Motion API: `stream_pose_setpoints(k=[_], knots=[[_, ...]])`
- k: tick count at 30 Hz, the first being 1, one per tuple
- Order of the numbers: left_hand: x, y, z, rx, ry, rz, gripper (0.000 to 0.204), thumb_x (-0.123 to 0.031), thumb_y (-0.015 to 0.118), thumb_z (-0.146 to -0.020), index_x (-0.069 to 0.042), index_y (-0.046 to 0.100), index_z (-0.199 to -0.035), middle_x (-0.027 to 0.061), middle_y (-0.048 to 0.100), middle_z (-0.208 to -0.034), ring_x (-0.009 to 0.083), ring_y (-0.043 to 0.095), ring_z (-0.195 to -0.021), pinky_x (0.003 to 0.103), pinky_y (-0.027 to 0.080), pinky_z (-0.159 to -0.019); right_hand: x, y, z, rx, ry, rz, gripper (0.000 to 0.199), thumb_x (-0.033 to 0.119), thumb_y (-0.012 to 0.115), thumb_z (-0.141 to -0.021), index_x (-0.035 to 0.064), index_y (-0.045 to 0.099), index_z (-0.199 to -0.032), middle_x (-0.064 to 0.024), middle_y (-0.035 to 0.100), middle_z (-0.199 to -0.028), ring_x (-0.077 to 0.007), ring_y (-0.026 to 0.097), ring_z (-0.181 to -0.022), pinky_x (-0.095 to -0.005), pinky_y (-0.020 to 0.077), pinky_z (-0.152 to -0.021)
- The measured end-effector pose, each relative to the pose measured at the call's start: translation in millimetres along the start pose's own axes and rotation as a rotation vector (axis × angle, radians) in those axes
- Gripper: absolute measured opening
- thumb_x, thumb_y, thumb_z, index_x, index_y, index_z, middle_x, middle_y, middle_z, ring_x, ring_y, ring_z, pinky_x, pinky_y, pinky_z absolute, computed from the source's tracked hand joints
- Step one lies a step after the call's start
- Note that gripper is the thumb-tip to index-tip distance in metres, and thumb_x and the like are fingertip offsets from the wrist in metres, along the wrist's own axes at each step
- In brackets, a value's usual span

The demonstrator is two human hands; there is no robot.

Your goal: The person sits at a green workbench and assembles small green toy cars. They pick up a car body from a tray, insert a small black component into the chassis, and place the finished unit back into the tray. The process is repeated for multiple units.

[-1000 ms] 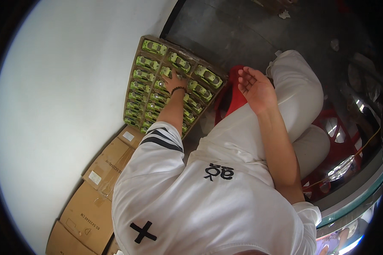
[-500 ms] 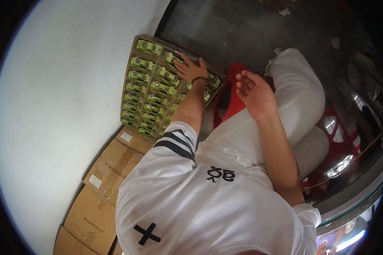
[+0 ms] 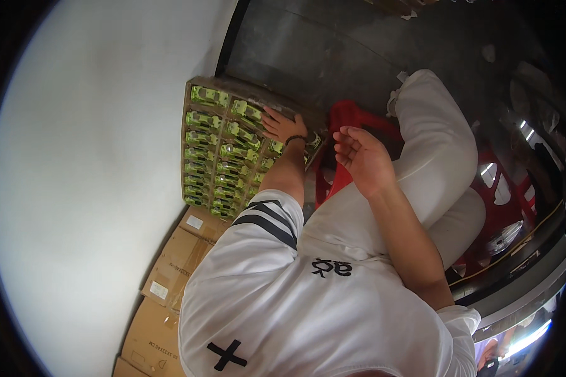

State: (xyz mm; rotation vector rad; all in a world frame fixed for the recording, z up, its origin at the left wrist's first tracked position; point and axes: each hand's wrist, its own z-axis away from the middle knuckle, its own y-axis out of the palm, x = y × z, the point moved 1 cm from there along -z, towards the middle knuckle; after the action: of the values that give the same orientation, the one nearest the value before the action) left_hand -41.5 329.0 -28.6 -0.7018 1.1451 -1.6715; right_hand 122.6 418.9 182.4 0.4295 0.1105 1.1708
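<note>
My left hand point(image 3: 284, 127), a dark bead bracelet at its wrist, lies palm down over the upper right part of a shallow cardboard tray point(image 3: 187, 135). Its fingers are spread beside a green toy car point(image 3: 248, 112), and nothing is gripped in them. Rows of similar green toy cars point(image 3: 201, 119) fill the tray's compartments; the hand and forearm hide some of them. My right hand point(image 3: 366, 162) hangs in the air above my thigh, palm partly showing. Its fingers are loosely bent, a little apart, and hold nothing.
Brown cardboard boxes point(image 3: 176, 254) stand along the white wall point(image 3: 107, 157) at the left, below the tray. A red plastic stool point(image 3: 358, 116) is between the tray and my leg. More red plastic seating point(image 3: 500, 179) and a glass-edged table point(image 3: 522, 301) are at the right.
The whole view has shifted, so the tray and boxes sit lower in the picture. My left hand has slid slightly right over the tray. My right hand keeps nearly the same pose.
</note>
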Motion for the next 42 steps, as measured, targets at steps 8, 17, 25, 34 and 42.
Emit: stream_pose_setpoints(k=[8,17,25,34,42], knots=[[-11.5,-6.8,8.6,0.057,-0.078,-0.077,0.102,-0.036,0.062,-0.078,-0.011,-0.009,-0.147,0.0256,0.0,-0.15,0.0363,0.007,-0.14,0.052,0.004,-0.111,24.2,14.1,-6.6,-0.025,-0.047,-0.063,0.016,0.019,0.056,-0.088,0.0054,0.058,-0.095,-0.0062,0.064,-0.089,-0.0144,0.059,-0.076,-0.0295,0.046,-0.07],[-20.7,-13.0,9.1,-0.018,0.012,-0.244,0.099,-0.036,0.065,-0.076,-0.009,0.001,-0.147,0.0242,0.003,-0.15,0.035,0.007,-0.14,0.055,0.003,-0.111,18.2,8.6,-3.3,0.066,-0.01,-0.055,0.016,0.02,0.054,-0.088,0.0067,0.059,-0.097,-0.0046,0.063,-0.092,-0.0142,0.057,-0.08,-0.0294,0.045,-0.074],[-78.1,6.1,-13.0,1.018,0.606,-1.025,0.064,-0.046,0.056,-0.078,-0.023,0.042,-0.136,0.0079,0.035,-0.144,0.0271,0.025,-0.137,0.053,0.015,-0.109,16.2,11.3,0.8,0.062,0.019,-0.03,0.016,0.02,0.054,-0.088,0.0072,0.059,-0.097,-0.0042,0.063,-0.092,-0.014,0.057,-0.079,-0.0296,0.0452,-0.074],[-57.9,-6.4,-1.9,0.908,0.814,-0.945,0.066,-0.061,0.04,-0.083,-0.027,0.036,-0.14,0.0054,0.028,-0.148,0.026,0.023,-0.138,0.054,0.016,-0.107,40.7,-31.3,14.0,-0.037,-0.126,-0.226,0.015,0.018,0.055,-0.088,0.0064,0.058,-0.097,-0.0063,0.063,-0.092,-0.0155,0.059,-0.08,-0.0308,0.0473,-0.073],[-51.1,5.3,33.8,0.746,1.259,-0.714,0.053,-0.045,0.05,-0.086,-0.012,0.051,-0.127,0.0097,0.052,-0.128,0.025,0.047,-0.119,0.044,0.035,-0.098,19.0,-82.1,58.1,0.135,-0.598,-0.387,0.017,0.02,0.055,-0.091,0.0081,0.056,-0.104,-0.0052,0.061,-0.097,-0.0148,0.059,-0.086,-0.0304,0.0478,-0.079]])
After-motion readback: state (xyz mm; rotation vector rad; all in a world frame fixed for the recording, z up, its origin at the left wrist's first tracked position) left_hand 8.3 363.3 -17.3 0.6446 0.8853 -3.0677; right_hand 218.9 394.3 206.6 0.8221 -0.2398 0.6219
